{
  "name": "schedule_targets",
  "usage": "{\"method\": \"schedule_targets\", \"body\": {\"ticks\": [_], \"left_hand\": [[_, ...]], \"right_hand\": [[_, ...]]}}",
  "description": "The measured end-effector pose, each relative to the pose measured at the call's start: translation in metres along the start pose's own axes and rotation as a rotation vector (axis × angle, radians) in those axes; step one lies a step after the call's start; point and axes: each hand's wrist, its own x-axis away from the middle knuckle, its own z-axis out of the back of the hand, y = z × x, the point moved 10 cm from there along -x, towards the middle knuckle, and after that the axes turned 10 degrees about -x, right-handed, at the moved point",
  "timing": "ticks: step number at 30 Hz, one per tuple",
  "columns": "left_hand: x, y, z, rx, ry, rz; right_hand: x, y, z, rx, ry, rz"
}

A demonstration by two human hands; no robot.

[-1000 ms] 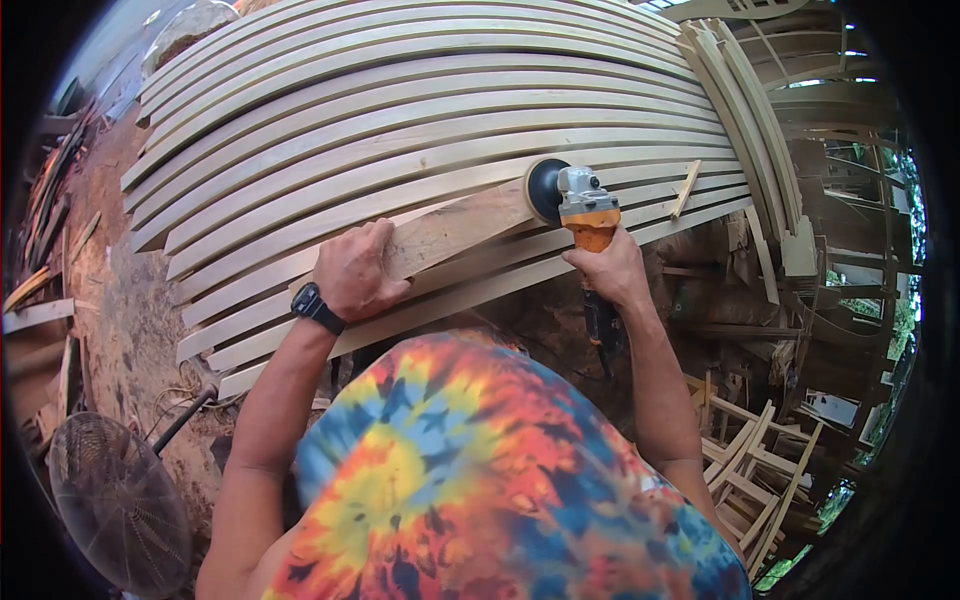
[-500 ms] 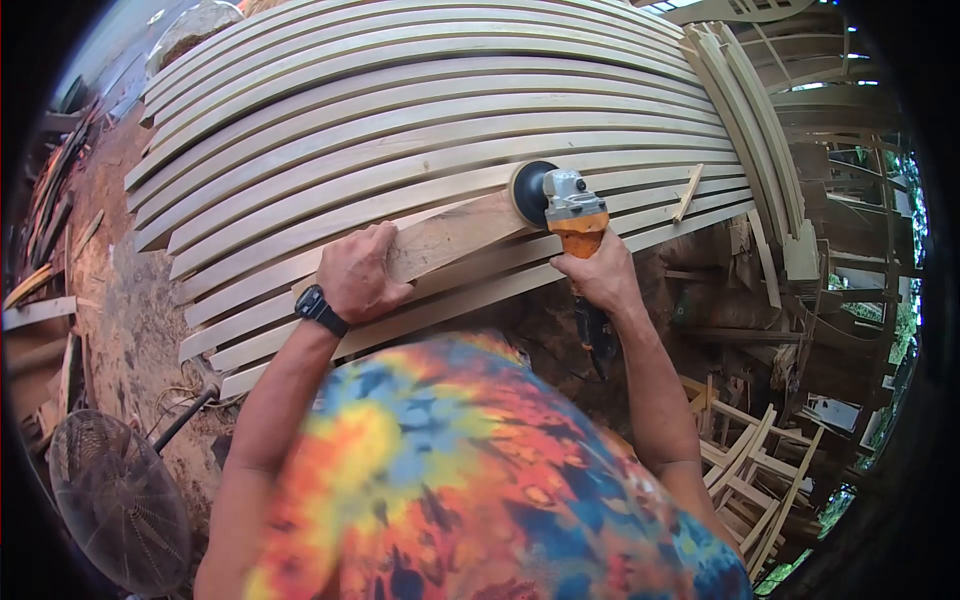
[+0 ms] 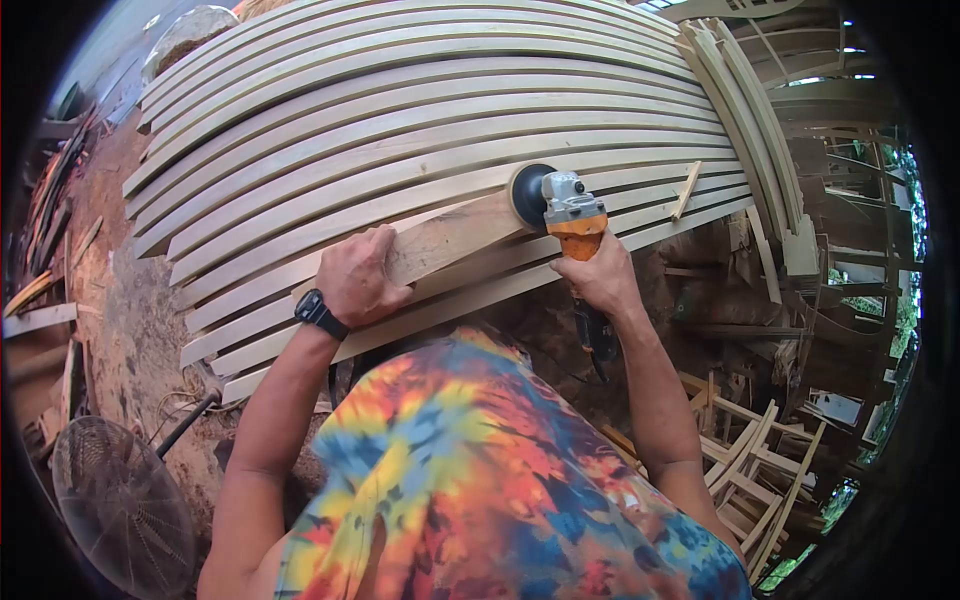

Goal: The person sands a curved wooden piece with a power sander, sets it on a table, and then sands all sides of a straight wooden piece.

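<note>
My left hand (image 3: 362,277), with a black watch on its wrist, is wrapped round a short wooden board (image 3: 450,240) that lies across the long slats. In my right hand (image 3: 602,275) is an orange and grey angle grinder (image 3: 577,228), gripped by its body. Its round sanding disc (image 3: 530,197) stands on edge at the board's right end and appears to touch it. Beneath the board run several pale, gently curved wooden slats (image 3: 430,140), laid side by side. The underside of the grip on the grinder is partly hidden by my fingers.
Curved planks (image 3: 745,130) lie crosswise over the slats' right ends. A thin wood offcut (image 3: 687,190) rests on the slats. At lower left stands a round fan (image 3: 122,505). Wooden frames (image 3: 755,470) and scraps lie at lower right; a power cord hangs below the grinder.
Both hands, the board and the grinder stay almost in place. The tie-dye shirt has shifted, and the view has moved very slightly.
</note>
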Motion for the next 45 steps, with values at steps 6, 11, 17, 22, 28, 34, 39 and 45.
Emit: {"method": "schedule_targets", "body": {"ticks": [6,11,17,22,28,34,39,45], "left_hand": [[0.000,-0.001,-0.002,0.001,-0.016,0.003],[0.001,-0.003,-0.003,-0.005,-0.003,0.002],[0.001,-0.002,-0.002,-0.004,0.009,0.000],[0.000,-0.002,-0.002,0.011,0.025,-0.007],[0.000,-0.005,-0.005,0.002,0.023,0.004],[-0.001,-0.002,0.000,0.019,0.038,-0.006],[0.000,-0.005,-0.002,0.010,0.021,0.001],[-0.002,-0.003,-0.001,0.010,0.019,-0.003]], "right_hand": [[0.005,-0.014,0.002,0.061,0.047,0.055],[-0.005,-0.002,0.003,0.006,0.029,0.030],[0.005,-0.014,0.000,0.054,0.034,0.067],[-0.002,-0.012,0.005,0.028,0.031,0.068],[-0.002,-0.001,0.001,0.031,0.010,0.032],[0.008,-0.020,0.001,0.038,0.004,0.101],[0.003,-0.003,0.005,0.027,-0.003,0.043],[0.009,-0.016,0.004,0.052,0.005,0.058]]}}
